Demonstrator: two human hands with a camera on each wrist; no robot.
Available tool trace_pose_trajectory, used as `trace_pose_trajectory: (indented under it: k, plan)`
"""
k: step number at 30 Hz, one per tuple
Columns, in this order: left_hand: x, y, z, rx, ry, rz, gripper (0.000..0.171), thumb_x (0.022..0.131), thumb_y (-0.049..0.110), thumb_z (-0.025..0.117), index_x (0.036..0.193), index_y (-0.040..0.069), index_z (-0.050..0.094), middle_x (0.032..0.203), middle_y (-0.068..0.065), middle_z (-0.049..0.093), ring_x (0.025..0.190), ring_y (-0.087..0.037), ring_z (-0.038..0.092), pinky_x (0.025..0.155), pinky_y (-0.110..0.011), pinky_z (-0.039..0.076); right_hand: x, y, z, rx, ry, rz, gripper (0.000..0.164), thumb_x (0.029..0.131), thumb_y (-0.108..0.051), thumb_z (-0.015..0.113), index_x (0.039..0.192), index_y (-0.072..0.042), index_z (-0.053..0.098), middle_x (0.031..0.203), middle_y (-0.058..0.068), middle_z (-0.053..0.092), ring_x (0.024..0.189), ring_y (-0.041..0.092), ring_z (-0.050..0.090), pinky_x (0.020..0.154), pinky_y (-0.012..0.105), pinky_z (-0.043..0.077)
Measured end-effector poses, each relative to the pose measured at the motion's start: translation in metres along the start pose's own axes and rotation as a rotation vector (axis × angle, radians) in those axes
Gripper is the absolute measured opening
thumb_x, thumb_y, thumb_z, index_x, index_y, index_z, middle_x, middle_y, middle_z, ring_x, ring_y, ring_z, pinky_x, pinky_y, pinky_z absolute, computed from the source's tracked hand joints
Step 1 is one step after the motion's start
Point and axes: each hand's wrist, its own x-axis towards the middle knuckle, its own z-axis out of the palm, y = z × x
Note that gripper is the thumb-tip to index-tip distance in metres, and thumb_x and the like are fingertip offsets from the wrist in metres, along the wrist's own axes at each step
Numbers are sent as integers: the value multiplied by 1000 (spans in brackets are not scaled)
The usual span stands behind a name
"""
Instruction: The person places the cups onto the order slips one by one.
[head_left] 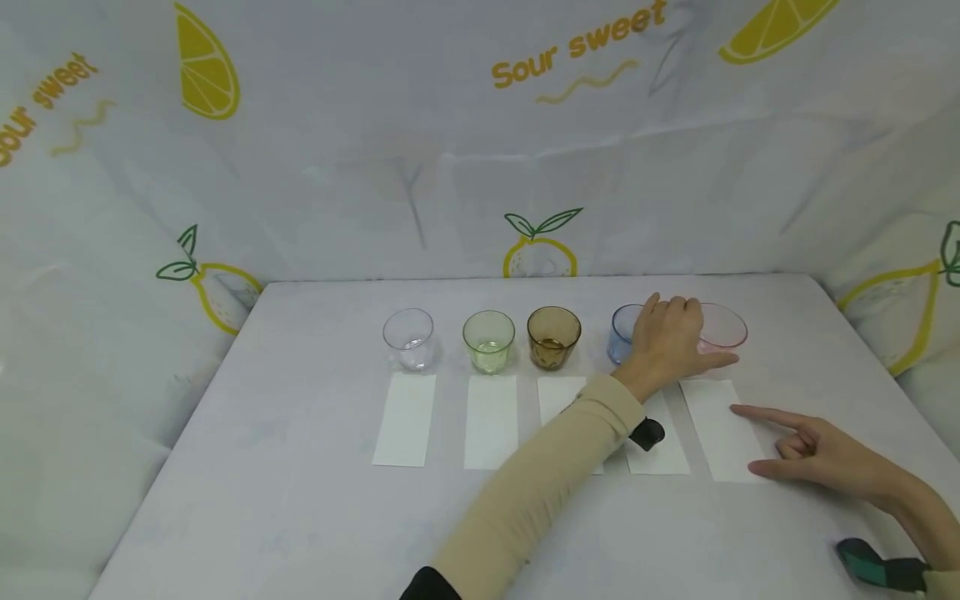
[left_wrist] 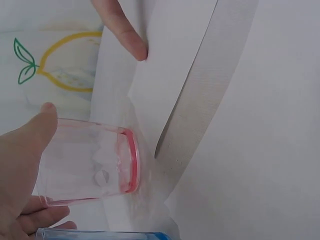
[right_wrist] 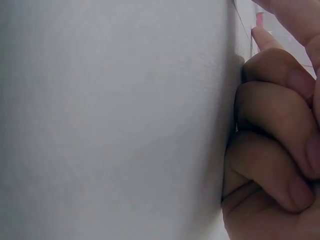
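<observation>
My left hand [head_left: 667, 337] reaches across to the pink glass [head_left: 723, 327], its thumb in front and fingers round the far side. In the left wrist view, the thumb lies along the pink glass [left_wrist: 90, 165] near its rim, with fingertips on the opposite side. That glass stands upright on the table. Beside the same hand is a blue glass [head_left: 621, 337], partly hidden by it. My right hand [head_left: 832, 454] rests at the right edge of the rightmost white paper strip [head_left: 716, 425]. Its index finger and thumb are extended, touching the strip's edge; the other fingers [right_wrist: 272, 105] are curled.
Left of the blue glass stand a brown glass [head_left: 553, 337], a green glass [head_left: 489, 342] and a clear glass [head_left: 409, 340]. White paper strips [head_left: 405, 421] lie in front of the glasses, some partly covered by my left sleeve [head_left: 540, 483]. A lemon-print cloth [head_left: 337, 192] surrounds the table.
</observation>
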Motion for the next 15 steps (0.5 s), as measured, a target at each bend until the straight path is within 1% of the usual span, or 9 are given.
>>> trace_pose_trajectory:
  k: [2, 4, 7, 9, 12, 15]
  plan:
    - [0, 0, 0, 4, 5, -7, 76, 84, 85, 52, 135, 28, 58, 135, 18, 61, 130, -1, 56, 128, -25, 23, 1, -1, 0, 2, -2, -3, 74, 94, -8, 71, 144, -54, 42, 63, 13, 22, 52, 22, 19, 50, 32, 25]
    - [1, 1, 0, 3, 10, -6, 73, 86, 84, 52, 133, 28, 59, 135, 17, 62, 129, -1, 57, 128, -26, 22, 1, -2, 1, -4, 4, 0, 73, 93, -8, 72, 149, -45, 44, 63, 13, 21, 52, 21, 19, 51, 31, 26]
    - [0, 0, 0, 13, 27, 12, 71, 87, 82, 53, 132, 27, 59, 135, 16, 62, 130, 1, 56, 127, -24, 23, 2, -3, 1, -13, 7, -11, 71, 93, -8, 73, 154, -30, 44, 63, 13, 21, 53, 22, 19, 51, 31, 26]
    - [-1, -1, 1, 14, 59, 40, 71, 87, 80, 55, 132, 25, 60, 132, 15, 64, 129, 1, 57, 125, -22, 27, 2, -3, 1, -26, 15, -11, 71, 92, -9, 73, 155, -25, 44, 63, 12, 20, 53, 21, 18, 51, 31, 26]
    - [-3, -2, 1, -9, 120, 75, 73, 88, 77, 56, 136, 21, 58, 130, 14, 64, 126, 2, 57, 118, -15, 33, 1, -1, 0, -41, 22, -2, 71, 92, -10, 74, 154, -31, 45, 63, 12, 20, 53, 20, 18, 51, 30, 26]
    - [-5, -4, -2, -96, 164, 97, 76, 89, 74, 59, 140, 18, 55, 131, 12, 64, 121, 1, 59, 106, -10, 42, 0, 0, -1, -54, 29, 3, 72, 92, -10, 74, 152, -37, 45, 63, 12, 21, 53, 18, 19, 51, 31, 25]
